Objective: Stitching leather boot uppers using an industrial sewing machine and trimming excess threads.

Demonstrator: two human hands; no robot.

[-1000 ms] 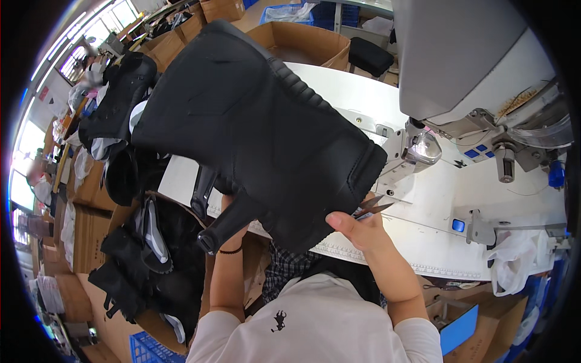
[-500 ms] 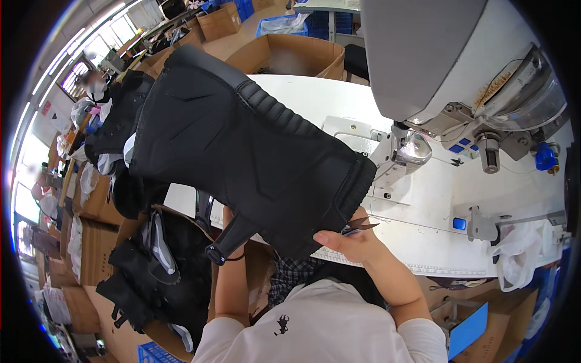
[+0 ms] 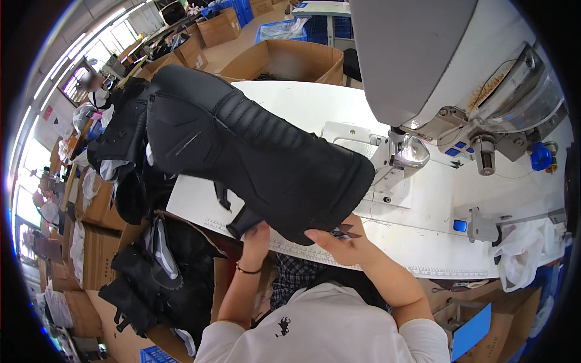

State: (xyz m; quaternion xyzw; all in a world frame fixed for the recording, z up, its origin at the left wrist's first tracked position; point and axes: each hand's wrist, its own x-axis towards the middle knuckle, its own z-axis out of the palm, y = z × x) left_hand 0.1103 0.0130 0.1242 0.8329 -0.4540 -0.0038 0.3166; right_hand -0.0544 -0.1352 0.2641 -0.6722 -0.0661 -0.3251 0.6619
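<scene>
A large black boot upper (image 3: pixel 260 157), with ribbed padded bands and a dangling strap (image 3: pixel 245 222), is held up over the white sewing table, slanting from upper left to lower right. My left hand (image 3: pixel 258 237) grips its lower edge beside the strap; its fingertips are mostly hidden. My right hand (image 3: pixel 340 243) is closed on the bottom corner, thumb on top. Small thread snips (image 3: pixel 345 232) with pointed dark blades also sit in that hand, their handles hidden by the fingers. The boot upper's far end lies close to the sewing machine's metal arm (image 3: pixel 404 158).
The sewing machine head (image 3: pixel 417 54) overhangs the table (image 3: pixel 423 242) at the right. More black uppers (image 3: pixel 124 130) are piled at the left, and others fill a carton (image 3: pixel 221 284) by my left arm. An open carton (image 3: pixel 327 60) stands behind the table. A plastic bag (image 3: pixel 520 254) hangs at the right edge.
The boot upper has turned, showing more of its ribbed band, and its upper end has dropped slightly. My left hand has moved right and come more into view beside the strap.
</scene>
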